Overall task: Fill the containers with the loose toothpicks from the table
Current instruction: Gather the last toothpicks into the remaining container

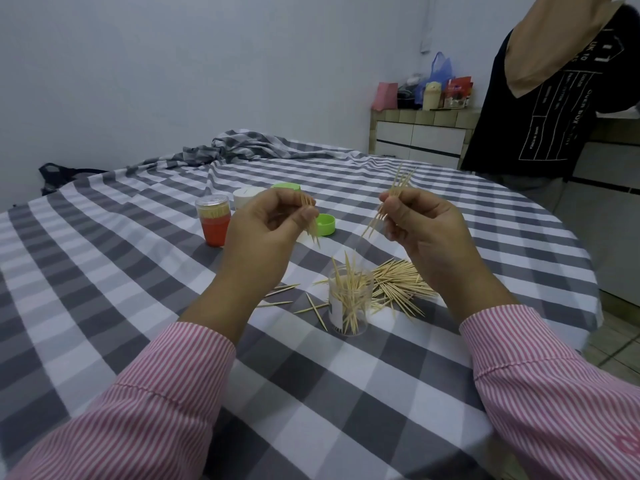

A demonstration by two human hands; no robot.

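Head view, lower centre of frame: clear container (350, 303) standing upright on the checked tablecloth (145, 278), lid off, partly filled with toothpicks leaning at mixed angles, tips sticking out above the rim. Just right of it, touching its base, a loose pile of toothpicks (398, 282) fanned across the cloth. Just left of it, a few scattered toothpicks (284, 294), two of them crossed near the container's foot.

Above the container, raised off the table, left hand (270, 230) at centre left, thumb and fingers curled and pinching a small bundle of toothpicks (311, 220), points angled down. Right hand (429, 230) at centre right, fingers likewise clamped on a second bundle (391, 199), its ends fanning up and down past the knuckles. Hands well apart, both in pink striped sleeves (166, 393).

Further back, centre left: orange container (213, 220) with a clear cap, toothpicks visible inside; near it a white container (246, 197), a green-topped one (285, 186) partly hidden behind the left hand, and a loose green lid (326, 224) lying on the cloth.

Upper right of frame: another person in a dark printed shirt (540, 109) standing beside the table, and a cabinet (420, 136) with bags on top.
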